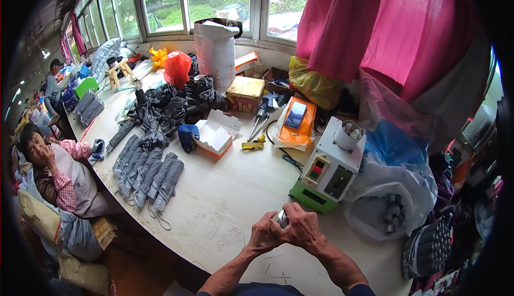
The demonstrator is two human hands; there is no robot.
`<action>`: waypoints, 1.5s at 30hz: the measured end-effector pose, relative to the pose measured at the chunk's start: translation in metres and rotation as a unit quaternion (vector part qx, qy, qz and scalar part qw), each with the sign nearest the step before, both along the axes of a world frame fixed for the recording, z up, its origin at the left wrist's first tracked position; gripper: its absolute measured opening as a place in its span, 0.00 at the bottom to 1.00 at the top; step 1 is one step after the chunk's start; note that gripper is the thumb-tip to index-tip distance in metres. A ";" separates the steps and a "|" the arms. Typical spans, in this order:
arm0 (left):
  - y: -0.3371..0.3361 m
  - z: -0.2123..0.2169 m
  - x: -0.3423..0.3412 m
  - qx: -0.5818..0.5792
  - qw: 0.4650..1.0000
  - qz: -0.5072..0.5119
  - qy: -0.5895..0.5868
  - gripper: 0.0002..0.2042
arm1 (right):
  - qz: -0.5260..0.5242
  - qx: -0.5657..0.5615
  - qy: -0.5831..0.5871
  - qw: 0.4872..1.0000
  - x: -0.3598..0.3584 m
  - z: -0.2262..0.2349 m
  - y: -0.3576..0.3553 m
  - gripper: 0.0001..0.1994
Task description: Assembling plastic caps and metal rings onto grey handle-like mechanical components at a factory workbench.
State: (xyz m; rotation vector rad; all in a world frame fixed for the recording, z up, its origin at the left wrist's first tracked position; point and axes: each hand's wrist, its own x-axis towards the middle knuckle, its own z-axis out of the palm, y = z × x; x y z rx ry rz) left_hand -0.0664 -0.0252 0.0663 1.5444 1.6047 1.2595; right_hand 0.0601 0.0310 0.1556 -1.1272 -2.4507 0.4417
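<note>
head view: the person's left hand [265, 234] and right hand [303, 226] meet above the near part of the pale table [230, 199], both narrowed, with fingers curled around a small silvery round piece [282, 219]; it peeks out between the knuckles, mostly covered, so its exact kind cannot be told. just beyond the right hand stands a white and green machine [342, 156], with a red and green switch [316, 169] on its face and a round metal cup [348, 134] on top. to its right, a clear plastic bag [357, 210] holds small grey pieces [393, 215]. behind the machine's left side, a phone [295, 115] lies on an orange box [307, 131]. well apart on the left, folded grey umbrellas [152, 178] lie side by side, near a heap of black fabric [166, 106] and a white and orange carton [218, 131] with raised flaps. a co-worker [80, 181] in checked sleeves sits at the table's left edge, one hand raised to the face.
</note>
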 end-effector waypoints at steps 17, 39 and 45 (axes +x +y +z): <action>-0.150 0.003 -0.096 0.036 0.980 0.120 -0.153 0.26 | 0.315 -0.150 -0.153 0.925 -0.115 0.051 -0.088 0.32; -0.266 0.014 -0.150 -0.023 0.969 0.203 -0.137 0.27 | 0.613 -0.471 0.163 0.612 -0.179 0.031 -0.106 0.26; -0.241 0.038 -0.157 0.009 0.972 0.229 -0.041 0.27 | 0.287 -0.837 0.227 0.408 -0.091 -0.137 -0.085 0.36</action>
